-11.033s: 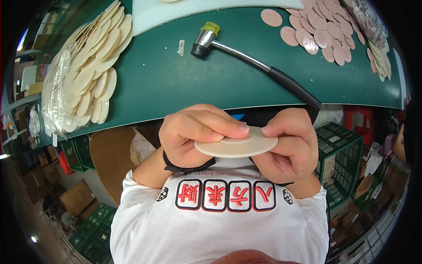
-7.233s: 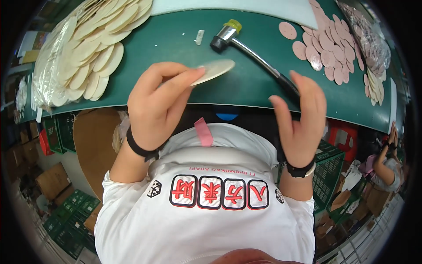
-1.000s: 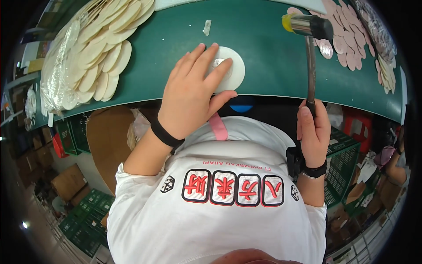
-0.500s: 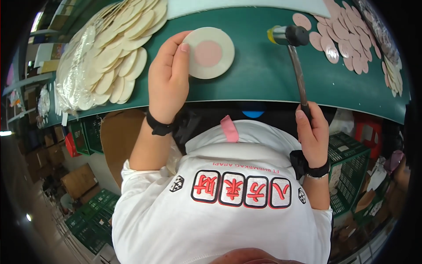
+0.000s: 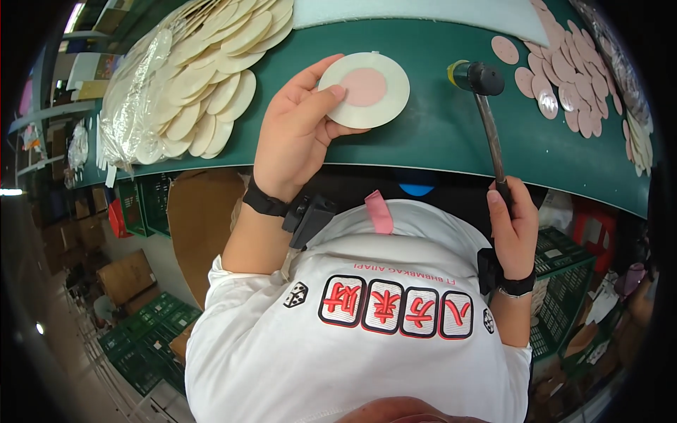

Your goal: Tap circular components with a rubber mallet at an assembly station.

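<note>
My left hand (image 5: pixel 300 127) grips a cream round disc (image 5: pixel 391 99) by its left side, thumb on top and fingers beneath. A smaller pink disc (image 5: pixel 365 86) lies in the middle of its face, and my thumb tip touches the pink edge. The pair is tilted a little above the green tabletop. In my right hand (image 5: pixel 516 225) is the handle of a mallet (image 5: pixel 491 134), fingers wrapped round its lower end. The mallet's dark head (image 5: pixel 476 77) is over the table, right of the disc.
A big heap of cream discs (image 5: pixel 204 92), partly in clear plastic, covers the table's left side. Pink discs (image 5: pixel 568 77) are spread at the right. A white foam sheet (image 5: pixel 423 15) lies along the back of the green table (image 5: pixel 430 134). Green crates (image 5: pixel 564 282) stand below.
My left hand has turned the disc and tilted it, with the thumb sliding from the rim in toward the pink disc. The right hand still holds the mallet in nearly the same place.
</note>
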{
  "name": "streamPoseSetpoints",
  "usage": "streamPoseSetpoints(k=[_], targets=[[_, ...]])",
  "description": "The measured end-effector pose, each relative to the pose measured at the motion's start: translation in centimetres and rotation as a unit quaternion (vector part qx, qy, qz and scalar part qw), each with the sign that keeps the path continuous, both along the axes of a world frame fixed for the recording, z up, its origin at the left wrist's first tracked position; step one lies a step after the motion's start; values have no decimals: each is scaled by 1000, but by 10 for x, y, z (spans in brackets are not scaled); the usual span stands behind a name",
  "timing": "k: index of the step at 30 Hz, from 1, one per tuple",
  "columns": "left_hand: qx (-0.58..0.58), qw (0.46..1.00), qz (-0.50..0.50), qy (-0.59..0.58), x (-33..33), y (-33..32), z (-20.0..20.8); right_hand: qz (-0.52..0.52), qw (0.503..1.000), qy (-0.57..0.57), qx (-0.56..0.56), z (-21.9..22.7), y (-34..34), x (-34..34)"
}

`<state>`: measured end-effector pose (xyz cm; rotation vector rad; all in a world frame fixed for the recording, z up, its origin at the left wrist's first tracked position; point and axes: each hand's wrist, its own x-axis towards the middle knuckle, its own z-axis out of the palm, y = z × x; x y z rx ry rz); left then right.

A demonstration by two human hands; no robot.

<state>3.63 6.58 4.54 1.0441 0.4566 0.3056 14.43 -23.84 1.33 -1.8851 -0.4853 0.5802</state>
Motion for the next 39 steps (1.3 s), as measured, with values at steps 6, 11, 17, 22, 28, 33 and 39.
streamPoseSetpoints(k=[6, 11, 17, 22, 28, 33, 39], targets=[[-3, 999, -28, 20, 2, 2, -1, 2, 1000, -12, 13, -5, -6, 2], [52, 997, -32, 42, 10, 6, 20, -13, 999, -29, 37, -8, -18, 13], [166, 986, -25, -21, 77, 63, 48, -80, 992, 28, 95, -4, -24, 30], [207, 978, 13, 24, 158, 120, 36, -98, 978, 105, 150, -5, -18, 35], [223, 971, -53, 69, 223, 84, 28, -97, 974, 118, 165, -6, -18, 41], [385, 915, 36, 116, 227, 91, 37, -86, 977, 114, 160, -3, -15, 43], [551, 833, -14, 47, 115, 97, 72, -86, 977, 115, 160, -9, -17, 40]])
